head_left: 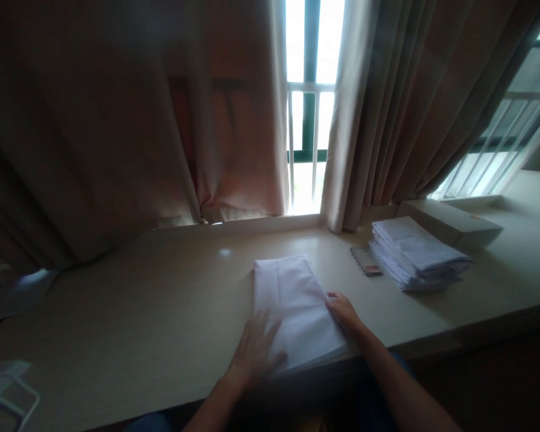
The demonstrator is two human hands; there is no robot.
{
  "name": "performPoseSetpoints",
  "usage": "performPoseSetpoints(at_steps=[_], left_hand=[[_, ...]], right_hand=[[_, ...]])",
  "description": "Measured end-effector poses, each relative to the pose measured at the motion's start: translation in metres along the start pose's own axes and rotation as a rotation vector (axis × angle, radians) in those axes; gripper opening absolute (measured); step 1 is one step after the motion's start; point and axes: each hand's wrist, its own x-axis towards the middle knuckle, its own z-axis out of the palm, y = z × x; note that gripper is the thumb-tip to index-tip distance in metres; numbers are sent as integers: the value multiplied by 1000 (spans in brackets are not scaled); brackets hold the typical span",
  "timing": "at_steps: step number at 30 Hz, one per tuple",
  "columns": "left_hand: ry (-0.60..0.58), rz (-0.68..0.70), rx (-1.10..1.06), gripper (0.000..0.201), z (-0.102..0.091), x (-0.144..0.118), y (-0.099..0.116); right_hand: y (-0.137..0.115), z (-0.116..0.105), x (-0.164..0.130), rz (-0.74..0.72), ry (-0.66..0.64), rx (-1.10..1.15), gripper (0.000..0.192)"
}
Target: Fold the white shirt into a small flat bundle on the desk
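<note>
Cloth (292,294) lies beneath the spread left hand (255,353), the right hand (344,312) curled at its edge, grip unclear.

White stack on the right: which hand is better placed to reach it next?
Right hand, probably: it's at the right edge of the folded white cloth, nearer the white stack. The left hand is spread over the cloth's near-left part, farther off.

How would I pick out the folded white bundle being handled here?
Start at the bright window between the curtains, then come down to the pale table. At its near edge, the folded white bundle lies flat, left hand over its near left corner, right hand at its right edge. Unlike the taller white stack farther right, it has hands at it.
</note>
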Motion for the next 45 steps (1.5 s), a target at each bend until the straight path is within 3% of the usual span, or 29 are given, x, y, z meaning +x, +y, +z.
performPoseSetpoints(at_steps=[7,9,11,12,14,16,20,23,29,34,40,45], left_hand=[[77,72,31,77,7,-1,-2],[99,77,38,77,10,-1,-2],[135,79,45,77,10,-1,0],[152,82,48,76,9,-1,2],[186,85,49,76,2,-1,7],[210,105,43,76,-9,0,14],[222,157,42,72,-28,4,29],[205,121,52,74,-32,6,33],[176,114,2,77,-37,6,33],[172,22,-90,91,-25,0,23],[154,30,-143,96,-25,1,22],[146,61,-139,95,-34,2,24]], right_hand=[[-8,3,-15,-11,140,-299,42],[-19,10,-30,-164,256,-468,45],[-35,26,-47,-416,311,-658,44],[-44,36,-54,-544,266,-724,44],[-61,62,-65,-732,54,-767,45],[-73,91,-69,-798,-149,-760,50],[-80,137,-64,-683,-347,-754,68],[-77,154,-58,-609,-398,-770,75],[-77,164,-47,-603,-367,-826,75],[-85,177,-37,-706,-266,-856,73],[-87,196,-12,-553,-364,-886,80],[-84,205,7,-569,-330,-881,79]])
